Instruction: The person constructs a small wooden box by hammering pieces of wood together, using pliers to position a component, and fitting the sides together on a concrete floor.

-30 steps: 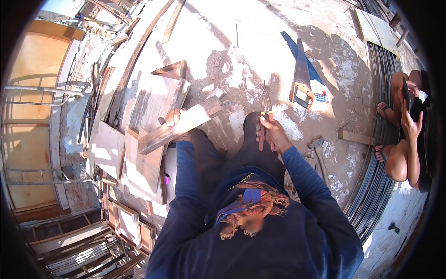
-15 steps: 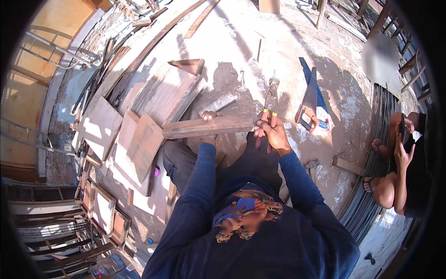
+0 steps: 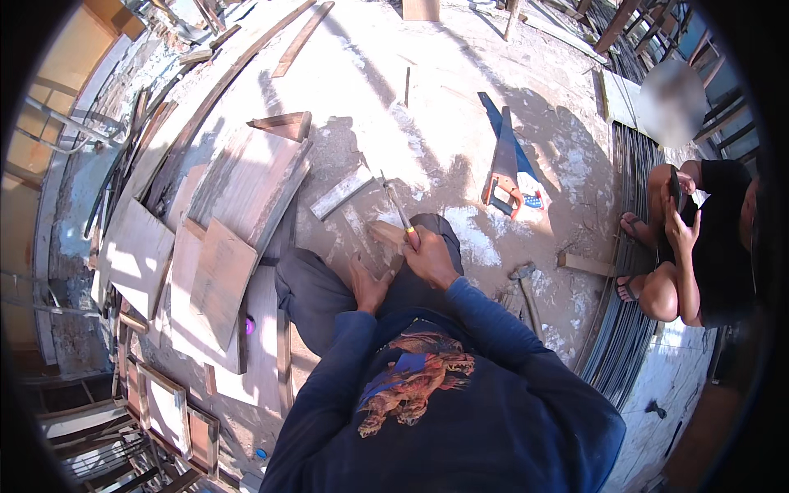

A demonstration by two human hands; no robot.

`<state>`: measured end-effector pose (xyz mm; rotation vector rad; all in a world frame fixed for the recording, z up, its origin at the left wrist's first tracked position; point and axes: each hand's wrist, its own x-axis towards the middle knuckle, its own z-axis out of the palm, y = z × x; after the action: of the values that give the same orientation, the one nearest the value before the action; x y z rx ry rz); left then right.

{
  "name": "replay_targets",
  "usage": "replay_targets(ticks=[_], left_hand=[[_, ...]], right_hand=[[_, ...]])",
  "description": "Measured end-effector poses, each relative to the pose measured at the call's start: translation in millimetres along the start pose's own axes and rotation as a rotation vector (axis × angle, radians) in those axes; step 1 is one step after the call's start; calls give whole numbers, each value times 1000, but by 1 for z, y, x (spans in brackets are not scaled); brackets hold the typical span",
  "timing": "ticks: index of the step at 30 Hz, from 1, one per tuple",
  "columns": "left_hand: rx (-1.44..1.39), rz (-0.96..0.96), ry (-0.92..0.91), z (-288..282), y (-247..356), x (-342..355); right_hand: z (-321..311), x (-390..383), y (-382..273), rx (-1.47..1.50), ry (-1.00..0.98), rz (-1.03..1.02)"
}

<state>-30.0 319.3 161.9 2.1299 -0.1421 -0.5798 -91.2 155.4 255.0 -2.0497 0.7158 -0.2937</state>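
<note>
My right hand (image 3: 431, 263) is closed around the handles of pliers (image 3: 398, 203), whose jaws point forward and away from me. Between my knees a short wooden board (image 3: 386, 234) is seen nearly end-on, close to the pliers' handles. At the near part of this board is my left hand (image 3: 370, 286), thumb and fingers bent about its edges; the exact contact is partly hidden. A narrow pale wood offcut (image 3: 342, 191) lies on the ground ahead of my left knee.
Ahead to the right lie two handsaws, one orange-handled (image 3: 504, 156). A hammer (image 3: 526, 292) rests by my right side. Wooden panels (image 3: 246, 193) are stacked at left. On the right, a seated person (image 3: 690, 238) holds a phone beside long metal rods (image 3: 612, 345).
The board has swung from lying crosswise to pointing away from me. My right hand with the pliers has shifted left and nearer, and my left hand is lower. The view has shifted right.
</note>
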Motion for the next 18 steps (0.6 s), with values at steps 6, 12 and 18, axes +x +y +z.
replay_targets(ticks=[6,12,18], left_hand=[[103,612,-202,-2,48,22],[-315,626,-368,-7,30,37],[-542,371,-440,-40,11,79]], right_hand=[[4,-14,-29,0,-64,-14],[-22,-5,-44,177,-436,54],[-17,22,-43,1197,-472,403]])
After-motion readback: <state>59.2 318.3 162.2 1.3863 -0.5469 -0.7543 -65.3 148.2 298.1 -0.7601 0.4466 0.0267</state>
